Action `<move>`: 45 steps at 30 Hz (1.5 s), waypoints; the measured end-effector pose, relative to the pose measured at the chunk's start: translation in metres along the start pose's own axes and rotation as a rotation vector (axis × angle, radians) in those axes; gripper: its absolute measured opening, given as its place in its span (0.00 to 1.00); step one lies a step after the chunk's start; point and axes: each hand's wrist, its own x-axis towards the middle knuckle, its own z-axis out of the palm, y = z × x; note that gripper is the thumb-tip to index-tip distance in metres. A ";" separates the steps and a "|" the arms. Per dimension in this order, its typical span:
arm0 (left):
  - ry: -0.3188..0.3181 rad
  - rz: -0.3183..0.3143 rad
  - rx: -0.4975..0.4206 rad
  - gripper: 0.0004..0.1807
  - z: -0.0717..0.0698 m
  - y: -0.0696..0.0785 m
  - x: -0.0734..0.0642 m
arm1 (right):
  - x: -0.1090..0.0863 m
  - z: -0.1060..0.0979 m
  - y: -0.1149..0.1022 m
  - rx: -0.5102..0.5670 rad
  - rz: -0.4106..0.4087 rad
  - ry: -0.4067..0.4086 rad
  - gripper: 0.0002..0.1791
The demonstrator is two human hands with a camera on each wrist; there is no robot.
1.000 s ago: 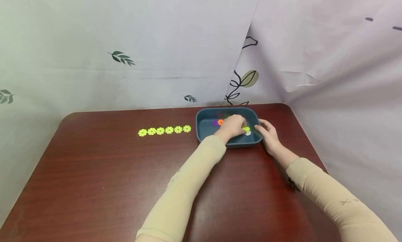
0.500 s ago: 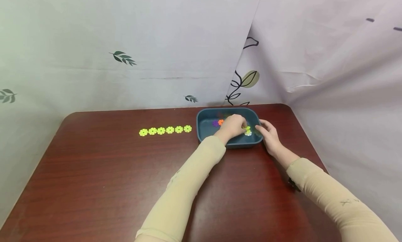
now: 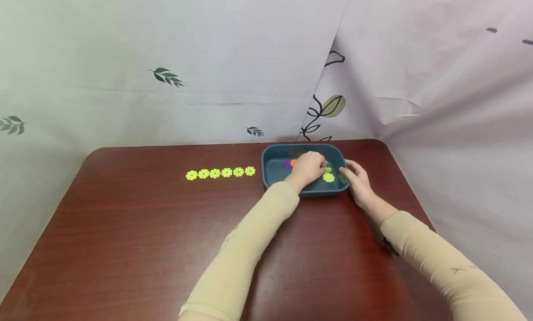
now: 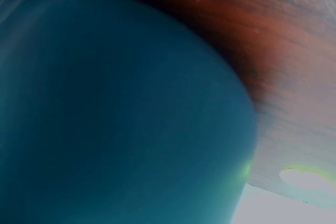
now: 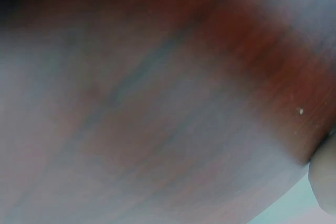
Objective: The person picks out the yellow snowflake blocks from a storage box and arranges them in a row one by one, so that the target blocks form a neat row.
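Observation:
A dark blue plastic bin (image 3: pixel 271 170) stands at the back right of the table and holds several flower-shaped plastic discs. My left hand (image 3: pixel 309 167) reaches into it, fingers curled, and pinches a small yellow-green flower disc (image 3: pixel 328 169) at the fingertips. Just below that, a yellow flower disc (image 3: pixel 328 178) lies over a white one, of which only an edge shows. My right hand (image 3: pixel 357 180) grips the bin's right side, thumb at the rim. In the left wrist view, the bin's wall (image 4: pixel 126 103) fills much of the picture.
Several yellow flower discs (image 3: pixel 226 172) form a row on the brown table (image 3: pixel 166 237), left of the bin. Inside the bin lie a purple disc (image 3: pixel 287 164) and an orange disc (image 3: pixel 293 162), partly behind the left hand. A printed curtain (image 3: pixel 216 80) hangs behind the table.
The yellow disc near the left fingertips now lies flat over the white one, covering most of it. Both hands have stayed nearly in place.

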 end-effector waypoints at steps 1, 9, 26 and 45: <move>0.001 -0.003 0.001 0.09 0.000 0.000 0.000 | 0.000 0.000 0.000 -0.003 0.001 0.002 0.18; 0.037 0.024 -0.039 0.09 0.001 -0.001 -0.001 | -0.001 0.000 0.001 0.022 -0.006 0.002 0.15; 0.121 -0.039 -0.300 0.09 -0.019 -0.030 -0.014 | -0.002 -0.001 0.000 -0.014 0.017 -0.006 0.23; 0.249 -0.152 -0.595 0.10 -0.044 -0.060 -0.033 | 0.000 -0.001 0.000 -0.062 0.016 -0.003 0.27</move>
